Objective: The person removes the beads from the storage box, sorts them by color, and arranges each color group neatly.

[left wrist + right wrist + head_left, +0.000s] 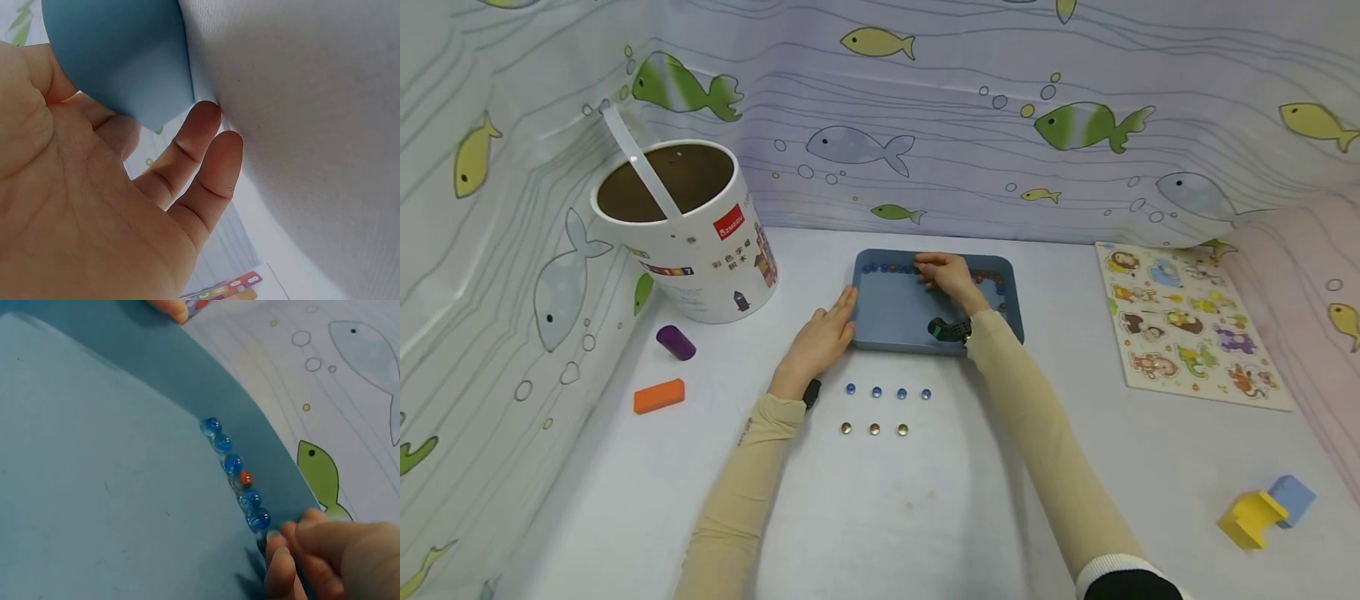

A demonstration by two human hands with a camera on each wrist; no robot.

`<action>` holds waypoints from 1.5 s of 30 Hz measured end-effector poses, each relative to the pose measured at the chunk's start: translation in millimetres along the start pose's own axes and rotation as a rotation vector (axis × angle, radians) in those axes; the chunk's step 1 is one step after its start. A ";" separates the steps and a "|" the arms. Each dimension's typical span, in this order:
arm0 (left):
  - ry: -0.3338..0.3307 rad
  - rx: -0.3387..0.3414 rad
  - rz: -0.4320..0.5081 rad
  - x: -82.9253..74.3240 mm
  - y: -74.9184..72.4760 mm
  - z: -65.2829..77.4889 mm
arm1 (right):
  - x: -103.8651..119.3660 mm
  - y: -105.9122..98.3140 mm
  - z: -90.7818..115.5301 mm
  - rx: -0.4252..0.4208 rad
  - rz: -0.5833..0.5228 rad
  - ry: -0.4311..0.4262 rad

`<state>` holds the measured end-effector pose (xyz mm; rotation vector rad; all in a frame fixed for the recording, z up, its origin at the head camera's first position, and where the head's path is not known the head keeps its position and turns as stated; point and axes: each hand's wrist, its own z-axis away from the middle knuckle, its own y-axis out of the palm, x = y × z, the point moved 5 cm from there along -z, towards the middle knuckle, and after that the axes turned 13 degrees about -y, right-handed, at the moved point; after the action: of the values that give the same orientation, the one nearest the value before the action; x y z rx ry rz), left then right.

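Note:
A shallow blue-grey tray (898, 312) lies on the white table, with a line of glass marbles (891, 268) along its far wall and more down its right side. My right hand (946, 275) reaches over the tray, its fingertips pinching a dark marble (262, 542) at the end of that line. Blue marbles (232, 465) and one with orange in it show beside the fingers. My left hand (822, 337) rests against the tray's left wall, fingers extended along it; in the left wrist view the fingers (215, 162) are beside the tray corner (125, 56).
In front of the tray sit a row of blue marbles (876, 392) and a row of three amber ones (875, 429). A white bucket (715, 275), purple cylinder (676, 342) and orange block (659, 397) stand left. An animal puzzle board (1187, 325), yellow block (1251, 521) and blue block (1292, 500) lie right.

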<state>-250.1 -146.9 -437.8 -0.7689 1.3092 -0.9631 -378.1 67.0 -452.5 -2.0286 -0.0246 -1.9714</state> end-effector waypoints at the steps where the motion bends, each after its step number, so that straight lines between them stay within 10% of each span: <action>1: 0.001 -0.001 0.001 0.1 0.3 0.5 | 0.0 -0.6 1.1 -0.015 0.011 0.005; 11: 0.012 -0.002 -0.010 2.4 4.3 0.8 | -0.4 3.7 2.2 -0.005 0.425 -0.081; 16: 0.004 -0.001 -0.001 4.6 3.3 2.0 | 2.6 7.7 0.3 0.036 0.458 -0.116; 28: 0.011 0.005 -0.001 1.7 4.7 1.7 | 10.6 1.2 10.6 -0.006 -0.235 0.051; 45: 0.012 -0.014 -0.010 -1.1 0.3 0.4 | 31.5 -6.1 52.9 0.191 -0.300 0.017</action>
<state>-249.7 -145.8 -437.5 -0.7825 1.3250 -0.9688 -326.4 78.7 -420.6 -1.9758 -0.5214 -2.0653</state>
